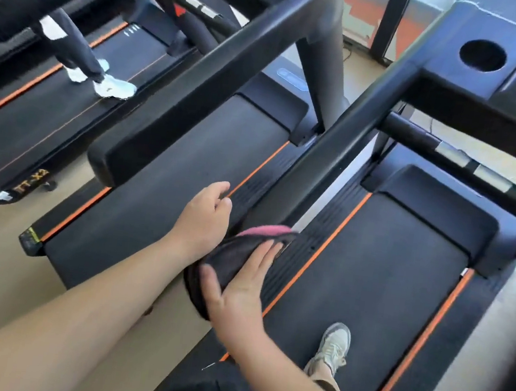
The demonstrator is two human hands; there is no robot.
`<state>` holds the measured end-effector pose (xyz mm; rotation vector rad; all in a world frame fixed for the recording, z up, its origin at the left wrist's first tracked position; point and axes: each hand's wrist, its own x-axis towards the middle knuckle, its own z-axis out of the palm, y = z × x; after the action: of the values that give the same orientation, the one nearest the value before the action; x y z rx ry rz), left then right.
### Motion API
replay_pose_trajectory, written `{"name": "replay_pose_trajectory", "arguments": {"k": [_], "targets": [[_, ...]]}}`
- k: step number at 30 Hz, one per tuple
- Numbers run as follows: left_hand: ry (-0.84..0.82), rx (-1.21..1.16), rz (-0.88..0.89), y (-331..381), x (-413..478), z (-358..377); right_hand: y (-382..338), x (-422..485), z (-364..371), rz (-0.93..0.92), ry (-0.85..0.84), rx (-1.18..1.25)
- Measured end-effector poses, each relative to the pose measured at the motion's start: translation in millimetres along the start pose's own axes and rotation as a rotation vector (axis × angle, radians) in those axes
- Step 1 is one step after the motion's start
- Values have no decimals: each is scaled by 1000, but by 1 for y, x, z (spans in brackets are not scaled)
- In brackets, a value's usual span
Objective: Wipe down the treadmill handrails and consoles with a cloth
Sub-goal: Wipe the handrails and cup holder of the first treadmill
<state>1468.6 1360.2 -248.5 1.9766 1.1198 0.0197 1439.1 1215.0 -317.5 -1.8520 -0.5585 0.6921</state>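
Your right hand (239, 284) lies flat on the cloth (226, 256), fingers straight and slightly spread, thumb out to the side. It presses the fabric against the near end of the handrail (331, 145) without gripping it. The cloth is dark with a pink edge, and it is draped over that near end of the handrail, covering the tip.

Your left hand (205, 218) sits against the far side of the handrail from your right hand, just beside the cloth. Its fingers curl in toward the rail. Their tips are hidden behind the rail and the fabric, so you cannot tell whether they hold the cloth, hold the rail or only rest there.

The handrail runs up and away from your hands to the console (509, 41), which has a round cup hole (482, 54) in its top. On the right-hand side of the handrail is the belt (370, 274) you stand on, edged with orange stripes, and your shoe (334, 344) is planted on it.

On the other side of the handrail lies a neighbouring treadmill (167, 184) with its own thick black rail. Beyond that, well apart from the handrail, another person's legs and white shoes (111, 86) stand on a third belt.
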Motion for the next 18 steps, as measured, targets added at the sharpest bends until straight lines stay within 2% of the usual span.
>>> {"name": "replay_pose_trajectory", "arguments": {"k": [3,4,6,9,14,18], "targets": [[-32,-23,-16,-8,-9,0,4,-11,3,52,-146,14],[-41,-32,-26,-11,-12,1,0,1,-4,105,-129,106],[-48,-37,-39,-18,-18,-1,-5,42,-26,204,29,263],[-50,-41,-57,-27,-26,-3,-11,84,-55,290,87,217],[-35,-38,-65,-38,-35,-5,-14,30,-11,222,116,225],[-25,-40,-76,-52,-41,-7,-10,-27,33,258,22,209]]}}
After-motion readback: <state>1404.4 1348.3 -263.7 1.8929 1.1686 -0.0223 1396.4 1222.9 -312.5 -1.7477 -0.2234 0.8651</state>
